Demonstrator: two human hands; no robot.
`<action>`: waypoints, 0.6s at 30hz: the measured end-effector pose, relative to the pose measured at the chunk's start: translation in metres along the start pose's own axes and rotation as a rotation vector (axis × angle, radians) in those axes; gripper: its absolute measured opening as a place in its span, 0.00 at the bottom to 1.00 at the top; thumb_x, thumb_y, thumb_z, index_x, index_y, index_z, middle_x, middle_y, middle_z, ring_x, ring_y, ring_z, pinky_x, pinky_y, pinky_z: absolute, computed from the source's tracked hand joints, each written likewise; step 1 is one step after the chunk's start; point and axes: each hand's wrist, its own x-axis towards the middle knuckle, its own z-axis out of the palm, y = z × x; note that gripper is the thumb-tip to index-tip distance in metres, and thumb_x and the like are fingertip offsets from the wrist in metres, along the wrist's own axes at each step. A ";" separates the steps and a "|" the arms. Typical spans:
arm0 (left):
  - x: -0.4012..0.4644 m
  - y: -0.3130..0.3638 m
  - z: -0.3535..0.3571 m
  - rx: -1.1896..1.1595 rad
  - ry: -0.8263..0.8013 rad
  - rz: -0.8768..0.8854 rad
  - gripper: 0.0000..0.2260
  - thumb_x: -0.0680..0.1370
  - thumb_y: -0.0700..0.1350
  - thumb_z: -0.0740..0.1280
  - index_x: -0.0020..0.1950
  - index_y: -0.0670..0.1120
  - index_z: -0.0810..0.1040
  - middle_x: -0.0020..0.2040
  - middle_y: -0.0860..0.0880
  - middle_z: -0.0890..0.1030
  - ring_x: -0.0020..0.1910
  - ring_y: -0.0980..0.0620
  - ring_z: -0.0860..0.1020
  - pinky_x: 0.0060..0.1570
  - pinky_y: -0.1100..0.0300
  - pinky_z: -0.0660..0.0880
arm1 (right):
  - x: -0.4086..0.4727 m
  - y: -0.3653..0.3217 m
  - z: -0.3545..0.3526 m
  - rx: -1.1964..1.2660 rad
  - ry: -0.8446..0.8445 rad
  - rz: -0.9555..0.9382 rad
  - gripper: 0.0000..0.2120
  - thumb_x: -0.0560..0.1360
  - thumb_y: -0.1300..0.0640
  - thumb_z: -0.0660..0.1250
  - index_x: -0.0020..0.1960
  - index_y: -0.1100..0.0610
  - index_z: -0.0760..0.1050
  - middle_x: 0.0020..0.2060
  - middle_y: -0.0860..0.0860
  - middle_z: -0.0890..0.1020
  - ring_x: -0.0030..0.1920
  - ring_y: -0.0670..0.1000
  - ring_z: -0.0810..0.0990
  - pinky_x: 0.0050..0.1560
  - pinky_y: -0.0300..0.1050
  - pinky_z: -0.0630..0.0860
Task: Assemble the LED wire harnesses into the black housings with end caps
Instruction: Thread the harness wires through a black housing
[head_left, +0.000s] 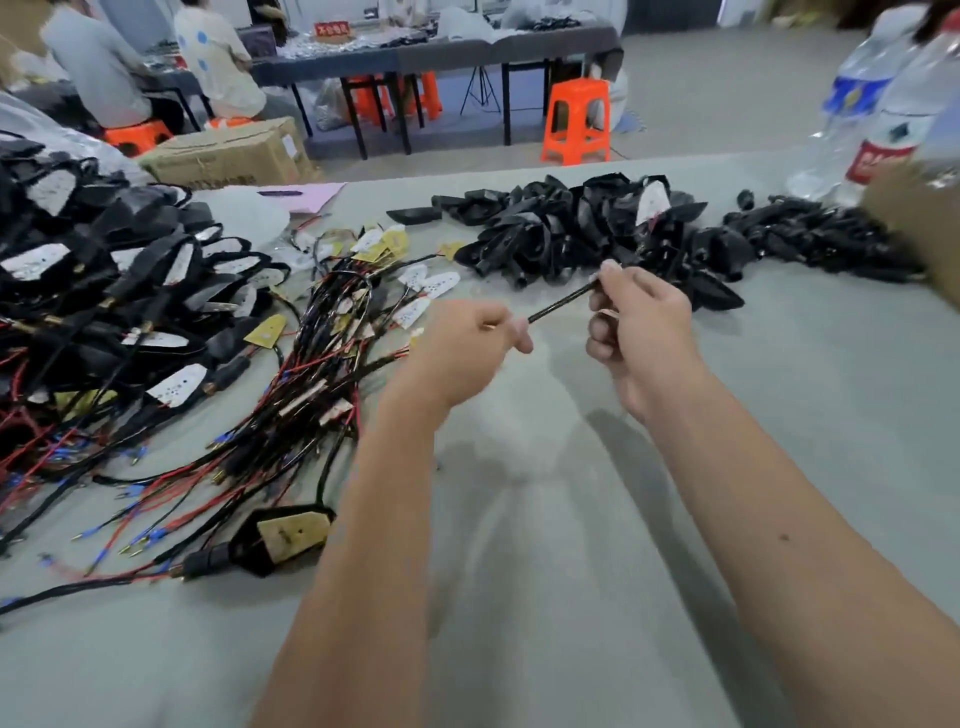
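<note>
Both hands pinch one black wire (563, 300): left hand (467, 348) at lower end, right hand (636, 317) at upper; housings pile (571, 228) just behind rt grip.

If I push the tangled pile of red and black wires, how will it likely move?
The wire pile probably drags as one clump, since strands cross and loop. It looks floppy and light: thin wires lie limp on the table. Small terminals may snag neighbours.

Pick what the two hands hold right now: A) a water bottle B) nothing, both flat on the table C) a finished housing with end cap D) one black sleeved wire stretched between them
D: the left hand and right hand each pinch an end of the black sleeved wire, held above the table; the black housings lie untouched behind.
</note>
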 end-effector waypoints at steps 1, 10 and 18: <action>0.002 0.006 0.017 -0.041 0.002 0.010 0.14 0.83 0.47 0.66 0.39 0.47 0.83 0.27 0.53 0.68 0.23 0.58 0.64 0.26 0.62 0.63 | 0.002 -0.004 -0.016 0.029 0.030 -0.018 0.13 0.84 0.56 0.66 0.41 0.56 0.73 0.32 0.49 0.76 0.26 0.46 0.68 0.23 0.38 0.63; 0.010 0.018 0.096 -0.071 -0.080 0.010 0.20 0.84 0.51 0.64 0.33 0.45 0.78 0.20 0.57 0.64 0.20 0.58 0.64 0.24 0.68 0.60 | 0.011 -0.003 -0.103 0.177 0.225 -0.004 0.10 0.83 0.61 0.67 0.42 0.59 0.76 0.33 0.51 0.75 0.25 0.43 0.69 0.23 0.35 0.64; 0.019 0.015 0.095 -0.113 -0.184 0.005 0.22 0.84 0.51 0.63 0.30 0.48 0.76 0.29 0.47 0.62 0.26 0.52 0.60 0.30 0.57 0.58 | 0.019 -0.004 -0.115 0.314 0.289 -0.018 0.10 0.83 0.62 0.67 0.42 0.61 0.76 0.32 0.51 0.75 0.26 0.43 0.69 0.24 0.36 0.65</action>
